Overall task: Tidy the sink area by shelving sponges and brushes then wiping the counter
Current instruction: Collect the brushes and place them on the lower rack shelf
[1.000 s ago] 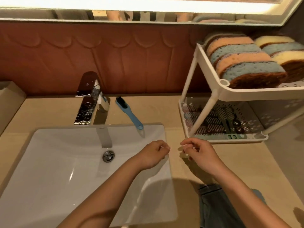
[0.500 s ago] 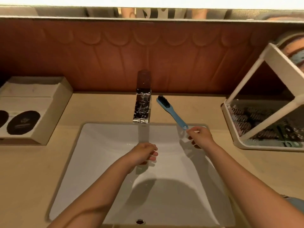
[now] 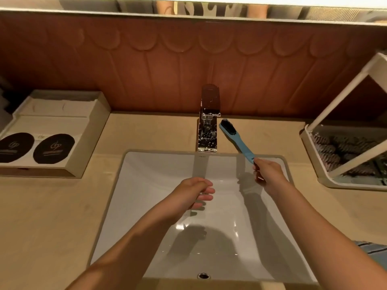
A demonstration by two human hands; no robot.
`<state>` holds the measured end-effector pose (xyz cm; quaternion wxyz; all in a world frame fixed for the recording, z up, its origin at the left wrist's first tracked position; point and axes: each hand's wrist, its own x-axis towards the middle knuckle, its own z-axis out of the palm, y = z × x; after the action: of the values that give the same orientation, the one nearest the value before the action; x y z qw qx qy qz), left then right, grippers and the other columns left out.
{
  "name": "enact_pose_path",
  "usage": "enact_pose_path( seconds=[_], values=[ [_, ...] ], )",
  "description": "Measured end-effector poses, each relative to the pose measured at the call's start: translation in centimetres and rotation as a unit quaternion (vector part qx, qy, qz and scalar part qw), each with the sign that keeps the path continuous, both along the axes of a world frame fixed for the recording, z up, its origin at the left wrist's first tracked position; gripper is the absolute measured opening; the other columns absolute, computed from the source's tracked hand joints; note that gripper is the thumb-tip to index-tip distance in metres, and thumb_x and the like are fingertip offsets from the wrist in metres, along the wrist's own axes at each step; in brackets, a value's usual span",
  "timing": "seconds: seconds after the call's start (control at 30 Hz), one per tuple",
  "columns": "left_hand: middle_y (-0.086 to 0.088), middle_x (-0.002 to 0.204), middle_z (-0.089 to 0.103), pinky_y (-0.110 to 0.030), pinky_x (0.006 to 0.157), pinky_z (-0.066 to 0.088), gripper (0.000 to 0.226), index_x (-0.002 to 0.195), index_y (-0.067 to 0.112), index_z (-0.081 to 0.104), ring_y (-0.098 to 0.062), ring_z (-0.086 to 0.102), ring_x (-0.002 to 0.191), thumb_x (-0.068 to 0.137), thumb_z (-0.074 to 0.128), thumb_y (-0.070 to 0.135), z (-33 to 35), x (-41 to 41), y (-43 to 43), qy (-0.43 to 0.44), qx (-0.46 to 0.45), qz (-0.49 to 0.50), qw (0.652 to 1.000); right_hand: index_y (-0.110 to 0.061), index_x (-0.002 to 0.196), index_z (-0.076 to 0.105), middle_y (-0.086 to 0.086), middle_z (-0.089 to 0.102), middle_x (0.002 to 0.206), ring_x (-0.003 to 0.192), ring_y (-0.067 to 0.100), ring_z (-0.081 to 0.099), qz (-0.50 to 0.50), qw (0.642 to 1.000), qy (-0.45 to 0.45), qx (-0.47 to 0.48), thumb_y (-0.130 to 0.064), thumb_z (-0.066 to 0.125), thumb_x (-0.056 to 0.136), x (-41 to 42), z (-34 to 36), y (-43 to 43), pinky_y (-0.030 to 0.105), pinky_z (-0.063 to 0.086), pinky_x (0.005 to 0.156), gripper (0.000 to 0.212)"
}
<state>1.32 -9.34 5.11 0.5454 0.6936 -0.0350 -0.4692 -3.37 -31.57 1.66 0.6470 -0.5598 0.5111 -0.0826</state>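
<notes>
The blue brush (image 3: 236, 141) lies on the worktop (image 3: 52, 216) just right of the faucet (image 3: 208, 130), bristles at the far end. The right hand (image 3: 269, 174) pinches its near handle tip, likely to carry it to the rack (image 3: 312, 155) at right, whose lower shelf holds brushes. The left hand (image 3: 194, 195) hangs loosely curled and empty over the sink (image 3: 146, 206).

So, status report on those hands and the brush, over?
Right hand grips blue brush by handle end, bristles beside faucet. Left hand loose over sink, holding nothing. Nothing blocks the rack.
</notes>
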Motion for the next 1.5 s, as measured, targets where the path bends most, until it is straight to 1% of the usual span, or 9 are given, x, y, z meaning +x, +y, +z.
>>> enact_pose_path(
  seconds=[0.27, 0.43, 0.53, 0.73, 0.87, 1.07, 1.23, 1.4, 1.5],
  values=[
    [0.003, 0.098, 0.067, -0.026, 0.08, 0.046, 0.02, 0.099, 0.021, 0.066, -0.009, 0.063, 0.093, 0.094, 0.048, 0.026, 1.1, -1.6, -0.8, 0.022, -0.039, -0.015, 0.999, -0.012, 0.084, 0.057, -0.003, 0.045, 0.059, 0.038, 0.005, 0.036, -0.111, 0.963, -0.122, 0.213, -0.02, 0.05, 0.095, -4.5, 2.8, 5.5, 0.015, 0.033, 0.035, 0.015],
    [0.005, 0.102, 0.064, -0.024, 0.072, 0.042, 0.026, 0.109, 0.02, 0.063, -0.006, 0.059, 0.096, 0.092, 0.05, 0.035, 1.0, -3.2, -1.6, 0.026, -0.02, -0.023, 0.999, -0.011, 0.079, 0.054, -0.003, 0.046, 0.049, 0.033, 0.005, 0.036, -0.085, 0.941, -0.138, 0.297, -0.019, 0.047, 0.095, -7.9, 3.8, 8.7, 0.013, 0.032, 0.033, 0.02],
    [0.003, 0.11, 0.064, -0.027, 0.081, 0.044, 0.032, 0.112, 0.021, 0.061, -0.007, 0.058, 0.102, 0.093, 0.047, 0.042, 0.8, -4.2, -2.2, 0.03, -0.033, -0.034, 0.998, -0.009, 0.083, 0.057, -0.001, 0.046, 0.051, 0.034, 0.005, 0.037, -0.054, 0.937, -0.139, 0.315, -0.016, 0.046, 0.094, -9.4, 4.5, 10.5, 0.014, 0.033, 0.033, 0.017],
    [0.002, 0.083, 0.062, -0.022, 0.066, 0.041, 0.014, 0.096, 0.011, 0.058, -0.003, 0.061, 0.075, 0.095, 0.048, 0.021, 1.0, -5.6, -2.8, -0.065, -0.024, -0.016, 0.997, -0.001, 0.104, 0.06, -0.001, 0.048, 0.061, 0.047, 0.008, 0.037, 0.093, 0.965, -0.11, 0.218, -0.016, 0.047, 0.096, -11.8, 4.8, 11.4, 0.017, 0.035, 0.045, 0.022],
    [0.005, 0.062, 0.055, -0.008, 0.051, 0.039, 0.019, 0.075, 0.013, 0.056, 0.007, 0.054, 0.045, 0.093, 0.051, 0.009, 1.2, -6.3, -3.0, -0.139, -0.025, -0.029, 0.99, -0.009, 0.093, 0.065, 0.001, 0.058, 0.072, 0.056, 0.009, 0.047, 0.19, 0.98, -0.038, 0.051, -0.017, 0.051, 0.093, -12.7, 5.1, 10.2, 0.021, 0.041, 0.055, 0.016],
    [0.004, 0.058, 0.044, -0.027, 0.058, 0.034, 0.023, 0.066, 0.021, 0.053, -0.012, 0.041, 0.057, 0.089, 0.054, 0.016, 0.9, -7.4, -3.9, -0.33, 0.044, -0.149, 0.931, -0.03, 0.12, 0.052, -0.001, 0.065, 0.105, 0.07, 0.003, 0.06, 0.192, 0.975, -0.028, -0.105, -0.029, 0.053, 0.092, -13.4, 5.8, 7.5, 0.016, 0.045, 0.06, 0.028],
    [0.003, 0.066, 0.059, -0.038, 0.067, 0.05, 0.018, 0.074, 0.017, 0.056, -0.02, 0.059, 0.071, 0.088, 0.052, 0.028, 1.5, -9.3, -5.8, -0.446, 0.075, -0.216, 0.865, -0.022, 0.129, 0.047, 0.004, 0.068, 0.092, 0.072, 0.005, 0.059, 0.128, 0.982, -0.087, -0.108, -0.023, 0.056, 0.091, -13.8, 6.1, 5.4, 0.014, 0.044, 0.057, 0.039],
    [0.005, 0.073, 0.059, -0.032, 0.06, 0.041, 0.017, 0.075, 0.025, 0.049, -0.02, 0.056, 0.072, 0.091, 0.05, 0.031, 2.7, -12.4, -9.4, -0.502, 0.079, -0.279, 0.815, -0.014, 0.136, 0.038, 0.008, 0.065, 0.084, 0.072, 0.008, 0.058, 0.063, 0.986, -0.11, -0.111, -0.019, 0.062, 0.087, -15.8, 6.0, 2.2, 0.02, 0.043, 0.063, 0.055],
    [0.003, 0.075, 0.061, -0.032, 0.063, 0.042, 0.018, 0.075, 0.026, 0.049, -0.018, 0.055, 0.072, 0.092, 0.05, 0.031, 3.2, -13.8, -12.1, -0.507, 0.073, -0.303, 0.804, -0.013, 0.124, 0.045, 0.008, 0.065, 0.08, 0.068, 0.007, 0.058, 0.038, 0.986, -0.124, -0.108, -0.015, 0.061, 0.088, -17.6, 6.1, -0.3, 0.015, 0.045, 0.059, 0.039]
  ],
)
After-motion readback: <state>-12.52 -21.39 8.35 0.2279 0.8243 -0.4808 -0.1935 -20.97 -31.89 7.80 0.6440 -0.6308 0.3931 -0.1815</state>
